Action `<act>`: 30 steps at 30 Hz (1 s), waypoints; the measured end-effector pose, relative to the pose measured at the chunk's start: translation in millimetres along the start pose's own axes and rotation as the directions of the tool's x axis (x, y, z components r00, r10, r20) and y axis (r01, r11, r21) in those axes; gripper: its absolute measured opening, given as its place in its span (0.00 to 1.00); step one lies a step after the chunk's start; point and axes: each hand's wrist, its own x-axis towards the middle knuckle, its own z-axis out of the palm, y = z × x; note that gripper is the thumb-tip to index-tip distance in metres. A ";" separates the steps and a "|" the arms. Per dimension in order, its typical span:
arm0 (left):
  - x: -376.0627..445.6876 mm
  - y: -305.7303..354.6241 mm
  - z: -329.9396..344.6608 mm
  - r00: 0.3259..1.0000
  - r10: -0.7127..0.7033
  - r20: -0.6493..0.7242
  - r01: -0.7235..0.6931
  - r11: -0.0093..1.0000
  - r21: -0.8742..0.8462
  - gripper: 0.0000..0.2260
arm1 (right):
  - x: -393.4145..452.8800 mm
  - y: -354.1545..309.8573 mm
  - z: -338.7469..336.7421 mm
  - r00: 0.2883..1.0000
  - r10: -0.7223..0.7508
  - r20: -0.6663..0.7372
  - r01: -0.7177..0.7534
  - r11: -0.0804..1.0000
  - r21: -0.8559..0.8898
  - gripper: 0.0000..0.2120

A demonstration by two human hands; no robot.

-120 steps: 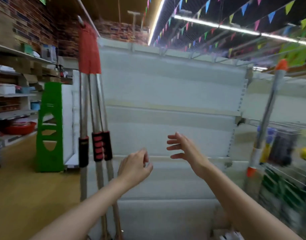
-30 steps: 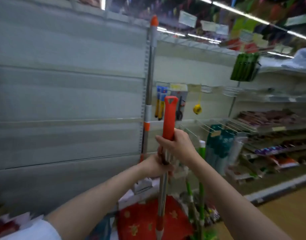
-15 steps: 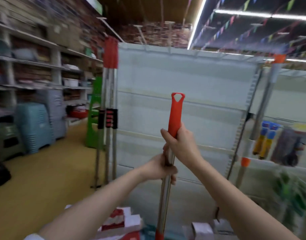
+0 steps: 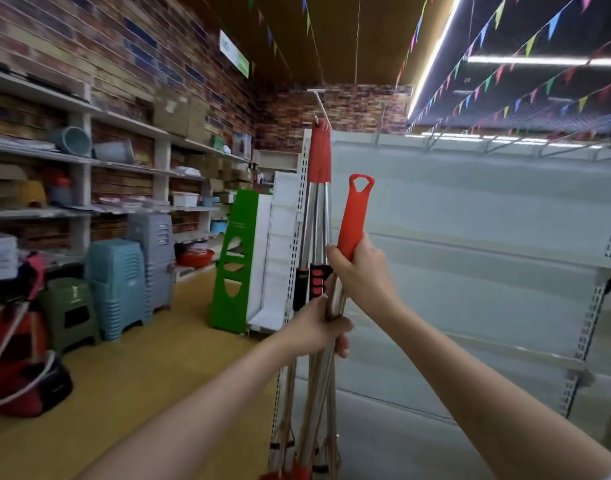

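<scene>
The mop (image 4: 354, 216) stands nearly upright in front of the person, tilted a little to the right at the top, just beside the hung mops (image 4: 319, 161) at the end of the white rack (image 4: 470, 237). The right hand (image 4: 361, 271) is wrapped around the bottom of the red grip. The left hand (image 4: 318, 327) is closed round the steel shaft just below it. The shaft runs down to the lower edge of the view, where the mop head is mostly cut off.

This looks like the step of bringing the mop to its place with the others. They hang from a hook (image 4: 319, 105) that sticks out above the rack's corner. The eye (image 4: 360, 183) at the top of the grip sits well below that hook. So the next move likely calls for a lift with both hands, then steering the eye over the hook's tip without knocking the hung mops.

The floor (image 4: 141, 375) is yellow-brown. A green stand (image 4: 233, 261) leans at the rack's left, and stacked stools (image 4: 119, 282) sit further left below the wall shelves (image 4: 124, 161). Behind those is a brick wall (image 4: 124, 46). A red bucket (image 4: 20, 375) sits at the far left. Bunting (image 4: 505, 64) and strip lights hang overhead.
</scene>
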 end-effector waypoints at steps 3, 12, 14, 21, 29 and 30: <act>12.4 -2.6 -22.0 0.999 0.026 -0.020 -0.026 1.000 -0.001 0.10 | 19.0 -8.4 15.1 1.000 -0.013 -0.008 0.013 1.000 -0.003 0.11; 64.1 -19.8 -67.1 0.997 0.022 -0.073 -0.016 0.997 0.075 0.16 | 83.6 -13.8 46.4 0.998 -0.064 0.009 0.064 0.998 -0.009 0.13; 77.6 -23.9 -74.5 0.997 0.012 -0.078 -0.006 0.997 0.080 0.16 | 98.6 -11.3 51.7 0.996 -0.084 0.013 0.084 0.996 -0.001 0.11; 128.3 -38.9 -95.7 0.992 0.014 -0.126 -0.014 1.000 0.003 0.11 | 148.0 -2.9 67.3 0.990 -0.135 0.047 0.135 0.991 0.012 0.08; 192.1 -28.8 -126.3 0.978 0.084 -0.192 -0.077 0.996 0.047 0.13 | 225.4 -3.9 73.1 0.985 -0.164 -0.049 0.159 0.983 -0.096 0.09; 200.3 -28.7 -131.1 0.978 0.088 -0.188 -0.080 0.996 0.050 0.14 | 235.1 -3.0 75.1 0.987 -0.151 -0.054 0.145 0.984 -0.102 0.09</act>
